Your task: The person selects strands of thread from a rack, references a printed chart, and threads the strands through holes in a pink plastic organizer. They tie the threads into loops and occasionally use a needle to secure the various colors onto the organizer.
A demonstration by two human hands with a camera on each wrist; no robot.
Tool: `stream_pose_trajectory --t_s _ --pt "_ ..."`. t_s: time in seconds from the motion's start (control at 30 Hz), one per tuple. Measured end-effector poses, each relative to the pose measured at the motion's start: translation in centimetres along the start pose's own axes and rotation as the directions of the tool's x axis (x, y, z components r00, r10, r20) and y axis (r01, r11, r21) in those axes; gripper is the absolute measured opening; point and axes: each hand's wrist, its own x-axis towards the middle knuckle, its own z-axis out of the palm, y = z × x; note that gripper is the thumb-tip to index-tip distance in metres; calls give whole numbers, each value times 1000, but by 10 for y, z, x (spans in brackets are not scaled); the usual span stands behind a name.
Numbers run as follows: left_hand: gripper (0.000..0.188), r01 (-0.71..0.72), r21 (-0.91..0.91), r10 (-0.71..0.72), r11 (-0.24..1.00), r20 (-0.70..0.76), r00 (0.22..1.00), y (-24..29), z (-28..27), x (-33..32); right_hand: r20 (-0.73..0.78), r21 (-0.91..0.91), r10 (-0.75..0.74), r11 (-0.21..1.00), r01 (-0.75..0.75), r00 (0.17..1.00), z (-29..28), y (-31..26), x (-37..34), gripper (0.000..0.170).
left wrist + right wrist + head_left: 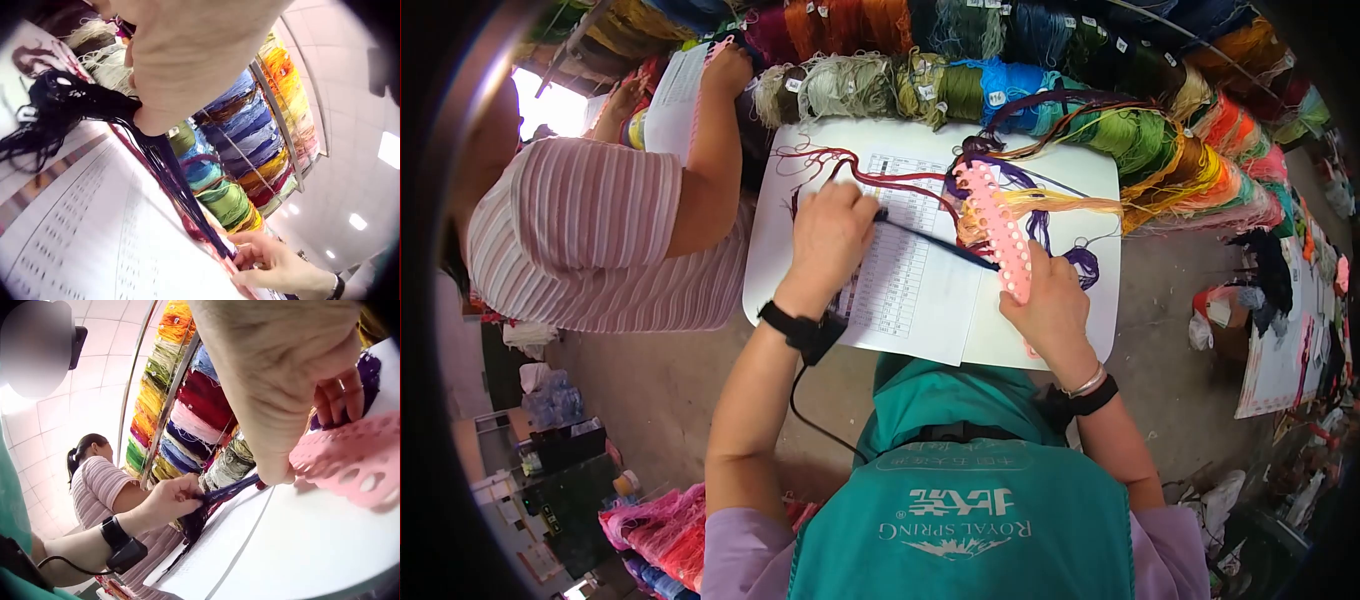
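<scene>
A bundle of dark navy thread (pixel 935 240) runs taut from my left hand (pixel 832 238) across to a pink strip with holes (pixel 998 225). In the left wrist view the navy thread (pixel 178 178) passes under the left fingers, its loose end in loops over the paper. My right hand (pixel 1055 305) grips the lower part of the pink strip, thumb on the near side. Dark red thread (pixel 890 180) and purple thread (pixel 1040 230) trail from the strip's upper part, and pale yellow thread (pixel 1065 203) leads off right.
Under the hands lies a white board (pixel 1090 225) with a printed chart sheet (pixel 905 300). Thick hanks of coloured yarn (pixel 960 92) hang along the far edge. At the left a person in a striped top (pixel 600 230) works at another board.
</scene>
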Motion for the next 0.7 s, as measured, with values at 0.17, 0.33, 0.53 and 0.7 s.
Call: stream_pose_trajectory --t_s 0.17,0.33,0.53,0.7 --pt "13 127 -178 -161 976 -192 968 -2 -5 47 -85 160 35 987 -21 996 -4 3 8 71" --pt "14 60 -400 -73 915 -17 997 -21 17 8 -74 179 69 982 -54 995 -1 11 14 69" --pt "34 -26 -383 69 924 99 993 -21 32 -43 -13 110 30 994 -28 999 -4 5 18 68" --pt "34 86 -264 -41 961 171 984 -7 25 -54 7 58 -12 998 12 1000 -2 -2 23 68"
